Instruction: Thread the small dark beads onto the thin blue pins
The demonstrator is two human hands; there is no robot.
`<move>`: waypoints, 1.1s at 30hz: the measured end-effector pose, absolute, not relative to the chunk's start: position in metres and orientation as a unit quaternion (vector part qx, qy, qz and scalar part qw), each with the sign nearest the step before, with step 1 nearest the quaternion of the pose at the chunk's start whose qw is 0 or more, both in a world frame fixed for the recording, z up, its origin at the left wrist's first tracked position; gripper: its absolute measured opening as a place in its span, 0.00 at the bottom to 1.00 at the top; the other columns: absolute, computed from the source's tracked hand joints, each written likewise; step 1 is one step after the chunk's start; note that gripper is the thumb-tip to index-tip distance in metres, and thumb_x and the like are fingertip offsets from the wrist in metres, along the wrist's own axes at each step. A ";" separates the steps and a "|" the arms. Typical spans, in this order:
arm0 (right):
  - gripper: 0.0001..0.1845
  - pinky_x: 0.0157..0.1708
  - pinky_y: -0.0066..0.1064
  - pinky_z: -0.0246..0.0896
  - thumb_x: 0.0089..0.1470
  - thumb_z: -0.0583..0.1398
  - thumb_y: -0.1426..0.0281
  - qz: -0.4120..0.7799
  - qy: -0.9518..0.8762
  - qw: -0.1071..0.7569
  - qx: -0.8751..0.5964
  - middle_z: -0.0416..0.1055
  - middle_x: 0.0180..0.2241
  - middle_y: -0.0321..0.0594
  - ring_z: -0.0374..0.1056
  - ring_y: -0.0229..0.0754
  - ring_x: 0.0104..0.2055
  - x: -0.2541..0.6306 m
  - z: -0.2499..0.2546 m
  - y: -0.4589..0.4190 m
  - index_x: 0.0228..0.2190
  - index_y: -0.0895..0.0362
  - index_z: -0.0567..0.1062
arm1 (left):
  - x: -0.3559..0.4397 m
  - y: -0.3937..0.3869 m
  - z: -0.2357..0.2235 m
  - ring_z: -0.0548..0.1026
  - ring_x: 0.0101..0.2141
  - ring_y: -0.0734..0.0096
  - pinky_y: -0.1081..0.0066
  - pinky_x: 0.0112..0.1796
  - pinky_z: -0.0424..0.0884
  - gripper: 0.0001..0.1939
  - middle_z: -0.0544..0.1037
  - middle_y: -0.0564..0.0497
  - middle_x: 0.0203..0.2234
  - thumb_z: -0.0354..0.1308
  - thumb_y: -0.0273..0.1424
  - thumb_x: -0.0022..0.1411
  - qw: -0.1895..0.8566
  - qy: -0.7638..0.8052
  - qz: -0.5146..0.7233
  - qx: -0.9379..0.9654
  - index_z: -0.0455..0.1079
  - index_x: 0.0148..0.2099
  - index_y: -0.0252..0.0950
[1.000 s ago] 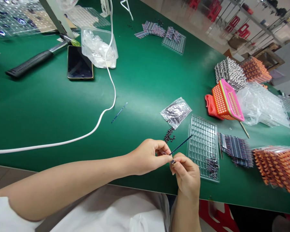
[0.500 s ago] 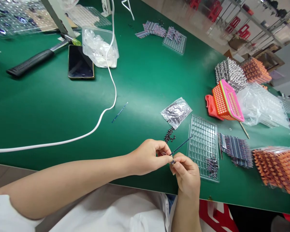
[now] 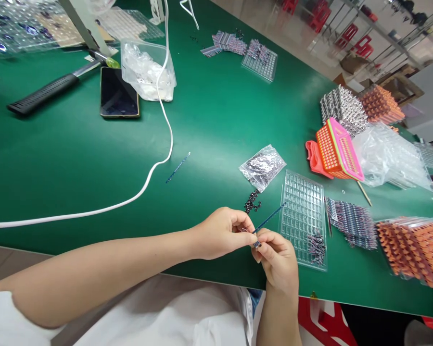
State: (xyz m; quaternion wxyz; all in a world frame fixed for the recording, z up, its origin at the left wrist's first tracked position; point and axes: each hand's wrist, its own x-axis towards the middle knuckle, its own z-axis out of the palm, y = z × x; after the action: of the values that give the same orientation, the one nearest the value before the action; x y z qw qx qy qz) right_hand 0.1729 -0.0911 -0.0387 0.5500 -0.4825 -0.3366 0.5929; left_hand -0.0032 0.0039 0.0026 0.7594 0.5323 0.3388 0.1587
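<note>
My left hand (image 3: pixel 225 234) is closed in a pinch, its thumb and index finger around the lower end of a thin blue stick (image 3: pixel 270 217). The stick slants up to the right, over the edge of a clear plastic tray (image 3: pixel 302 206). Thumb and finger of my right hand (image 3: pixel 278 259) pinch a small dark part (image 3: pixel 256 244) right at the left fingertips; its exact kind is too small to make out. Just beyond the hands lie loose black beads (image 3: pixel 252 202) and a clear bag of dark small pieces (image 3: pixel 262 167). Thin dark pieces (image 3: pixel 316 247) lie in the tray's near end.
Right of the tray are a stack of thin striped pieces (image 3: pixel 350 223), orange stacks (image 3: pixel 414 250) and a pink-orange basket (image 3: pixel 341 149). A white cable (image 3: pixel 149 178) crosses the left side. A hammer (image 3: pixel 45 93), a phone (image 3: pixel 119 93) and a plastic tub (image 3: pixel 147 72) lie further back.
The hands stay together in almost the same spot. The small dark part has turned slightly at the fingertips, and the whole view has shifted a little.
</note>
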 end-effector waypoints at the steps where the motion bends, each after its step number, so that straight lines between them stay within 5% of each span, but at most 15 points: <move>1: 0.03 0.20 0.24 0.57 0.52 0.68 0.69 0.593 -0.338 0.549 -0.483 0.69 0.27 0.35 0.64 0.33 0.23 0.173 -0.039 -0.091 0.32 0.53 0.81 | -0.003 0.004 0.003 0.66 0.27 0.73 0.72 0.29 0.62 0.06 0.71 0.54 0.23 0.61 0.32 0.54 0.758 0.339 0.156 0.534 0.70 0.31 0.33; 33: 0.03 0.21 0.27 0.60 0.53 0.68 0.68 0.575 -0.374 0.520 -0.510 0.70 0.28 0.37 0.65 0.34 0.23 0.176 -0.039 -0.095 0.32 0.52 0.82 | -0.006 0.005 0.006 0.70 0.28 0.71 0.75 0.29 0.65 0.07 0.75 0.52 0.25 0.58 0.32 0.57 0.674 0.335 0.143 0.643 0.73 0.31 0.34</move>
State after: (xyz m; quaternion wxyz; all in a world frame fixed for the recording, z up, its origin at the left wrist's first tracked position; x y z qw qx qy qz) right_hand 0.1757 -0.0948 -0.0386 0.5203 -0.5096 -0.3736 0.5745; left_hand -0.0061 0.0053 0.0059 0.6738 0.6430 0.3348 0.1428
